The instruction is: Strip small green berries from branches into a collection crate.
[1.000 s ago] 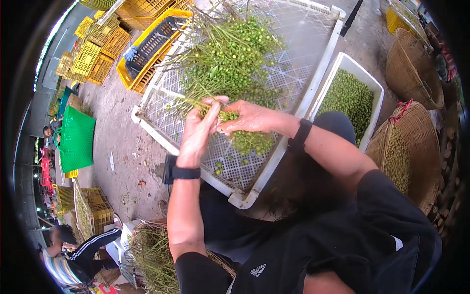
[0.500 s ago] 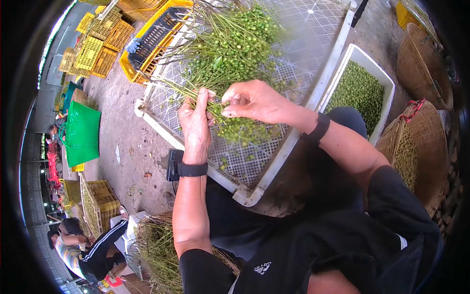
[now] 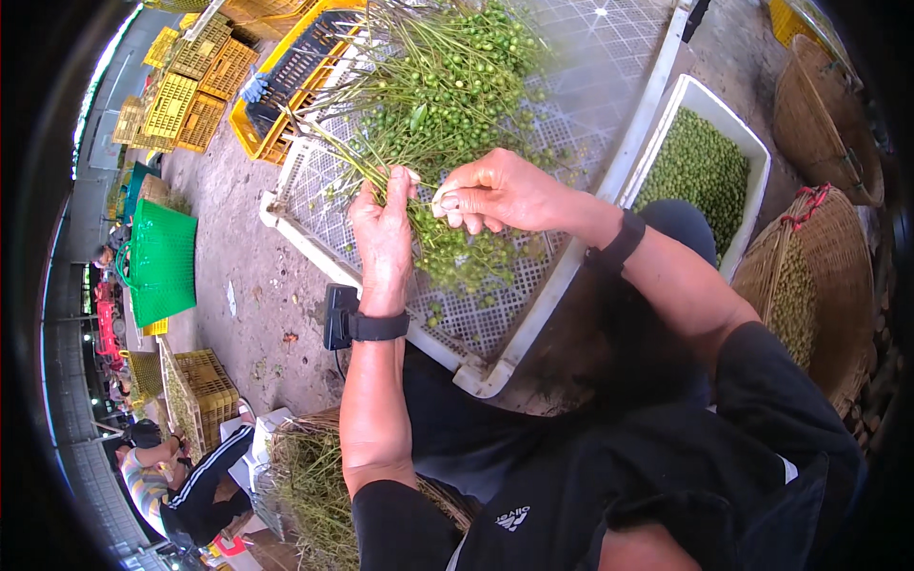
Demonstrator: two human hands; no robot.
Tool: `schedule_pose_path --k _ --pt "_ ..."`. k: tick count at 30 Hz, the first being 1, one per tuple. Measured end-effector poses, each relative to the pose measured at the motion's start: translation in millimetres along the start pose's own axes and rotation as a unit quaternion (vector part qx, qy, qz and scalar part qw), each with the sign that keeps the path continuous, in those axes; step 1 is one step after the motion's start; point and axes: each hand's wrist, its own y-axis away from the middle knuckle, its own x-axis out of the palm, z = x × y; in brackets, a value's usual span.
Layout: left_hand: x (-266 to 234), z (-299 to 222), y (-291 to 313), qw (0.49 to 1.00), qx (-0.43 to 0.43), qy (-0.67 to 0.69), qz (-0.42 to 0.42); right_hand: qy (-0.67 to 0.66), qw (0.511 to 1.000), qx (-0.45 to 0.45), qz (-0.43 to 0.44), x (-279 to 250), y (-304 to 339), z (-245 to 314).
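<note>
My left hand (image 3: 383, 228) is closed around a few thin stalks (image 3: 345, 157) of a small green fruit, their ends pointing up and left. Close to its right, my right hand (image 3: 505, 195) pinches a thin stem between thumb and fingers; its fingertips partly hide it. Beneath and beyond both hands, a heap of stemmed green fruit (image 3: 447, 90) lies on a white perforated tray (image 3: 595, 95). Several loose fruits are scattered on the mesh near the tray's front corner.
Right of the tray stands a white box of loose green fruit (image 3: 700, 171), with wicker baskets (image 3: 843, 276) beyond. Left are a yellow crate (image 3: 249, 128), stacked crates (image 3: 200, 119) and a green basket (image 3: 162, 262). A bundle of stripped stalks (image 3: 309, 490) and a seated person (image 3: 157, 481) are lower left.
My right hand has turned slightly, its fingers now drawn together close to my left hand's fingertips. My left hand keeps its hold on the stalks. The seated person has shifted a little.
</note>
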Motion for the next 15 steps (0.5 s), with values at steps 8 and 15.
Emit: schedule_pose_path --k 8,15 --pt "5.8 -4.1 3.0 1.0 -0.007 0.003 -0.012 0.033 0.995 -0.004 -0.095 9.3 1.3 -3.8" --pt "11.8 -4.5 4.9 0.998 -0.007 -0.054 -0.022 -0.093 0.989 0.034 -0.109 7.8 -0.7 -16.2"
